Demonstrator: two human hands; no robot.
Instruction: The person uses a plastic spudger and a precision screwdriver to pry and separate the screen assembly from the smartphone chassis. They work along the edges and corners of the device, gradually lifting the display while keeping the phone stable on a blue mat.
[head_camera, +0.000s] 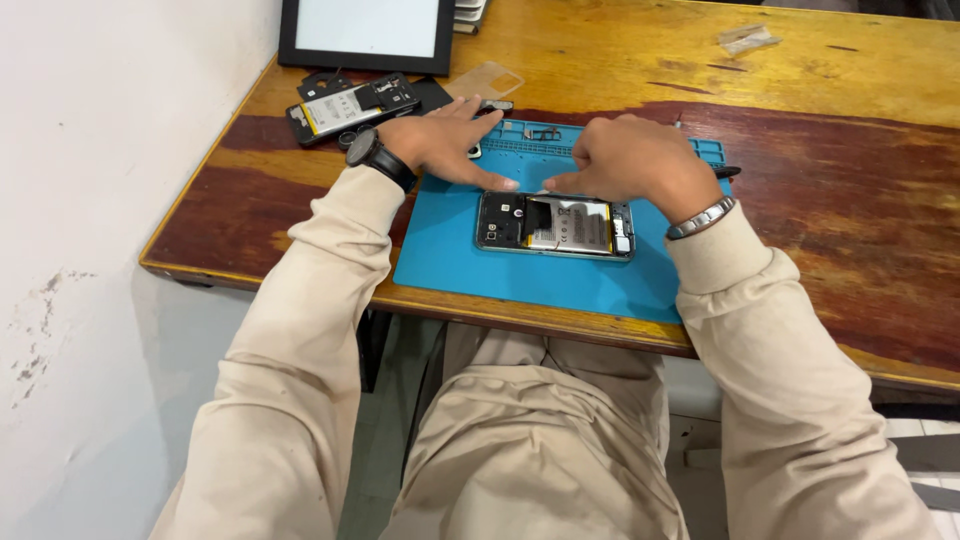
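phone: opened phone (555, 224) at frame centre, just below both hands
L hand (440, 140): flat, fingers spread
R hand (630, 160): curled, fingertip at phone's top edge
surface: blue mat (450, 255) on wooden table (800, 150), white wall on left

A single view, taken from a camera worn on the person's head, looks steeply down and forward over the lap onto the worn wooden table (820, 90), which runs across the upper half of the frame. The near edge of the table slants from mid left down to lower right, so the camera faces it slightly askew. It sits close: both beige-sleeved arms enter from the bottom corners and fill the lower half. The left hand (440, 140) and right hand (630, 160) meet just above frame centre on the blue rectangular work mat (450, 260). A white wall (90, 200) takes the left edge.
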